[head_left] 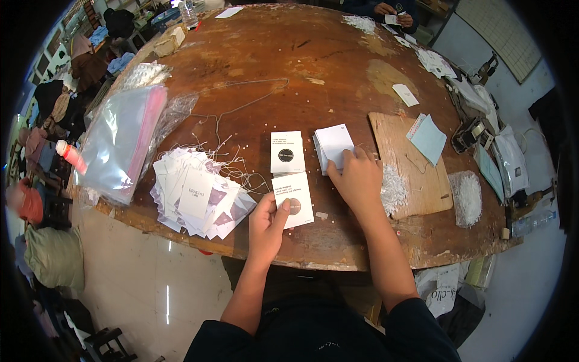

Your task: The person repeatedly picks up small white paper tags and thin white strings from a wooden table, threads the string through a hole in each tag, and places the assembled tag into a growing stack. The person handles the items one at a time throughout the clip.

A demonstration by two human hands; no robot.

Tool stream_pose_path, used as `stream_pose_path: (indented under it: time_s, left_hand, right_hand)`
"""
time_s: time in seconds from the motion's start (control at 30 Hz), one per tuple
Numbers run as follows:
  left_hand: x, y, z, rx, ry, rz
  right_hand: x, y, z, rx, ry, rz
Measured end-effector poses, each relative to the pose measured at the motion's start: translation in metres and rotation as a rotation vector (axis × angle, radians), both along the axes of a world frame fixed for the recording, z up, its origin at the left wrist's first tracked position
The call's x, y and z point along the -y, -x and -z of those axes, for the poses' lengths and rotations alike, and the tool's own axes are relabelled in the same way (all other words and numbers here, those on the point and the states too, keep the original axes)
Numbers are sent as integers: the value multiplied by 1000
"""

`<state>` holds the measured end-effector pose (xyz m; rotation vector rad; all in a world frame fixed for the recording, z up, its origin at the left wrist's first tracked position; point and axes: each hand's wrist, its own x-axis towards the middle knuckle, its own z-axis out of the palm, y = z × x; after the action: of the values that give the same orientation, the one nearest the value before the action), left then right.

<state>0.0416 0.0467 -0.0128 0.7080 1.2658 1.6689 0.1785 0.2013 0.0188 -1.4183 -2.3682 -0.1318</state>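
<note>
My left hand (267, 227) grips a white card (297, 186) printed with small dark text and a round dark mark, the thumb lying across its face. Just beyond it rests a stack of matching cards (286, 145) on the table. My right hand (357, 175) is bent over a second stack of white cards (333, 140), with its thumb and fingertips at the stack's near right corner. That stack's upper face is almost blank. Left of my hands spreads a heap of white tags (193, 190) with strings attached.
Clear plastic bags (123, 136) lie at the left. A wooden board (416, 187) carries a light blue paper (429, 142), with bundled white strings (393, 192) beside it. A packed bag of strings (465, 199) sits farther right. Another person's hands (395, 15) hold a card at the far edge.
</note>
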Motion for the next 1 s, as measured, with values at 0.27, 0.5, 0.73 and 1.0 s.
stream_pose_path:
  time_s: [0.27,0.5,0.73,1.0]
  left_hand:
    - [-2,1,-4,21,-16,-9]
    - [1,1,-5,134,3,-51]
    - [2,4,4,423,-177,-93]
    - [1,-2,-1,0,-22,-49]
  right_hand:
    - [4,-5,-13,-282,-114,-135]
    - [84,-14,-12,-387,2,-443]
    - [113,-6,-6,-291,56,-515]
    - [103,0,-9,-597,264,-398]
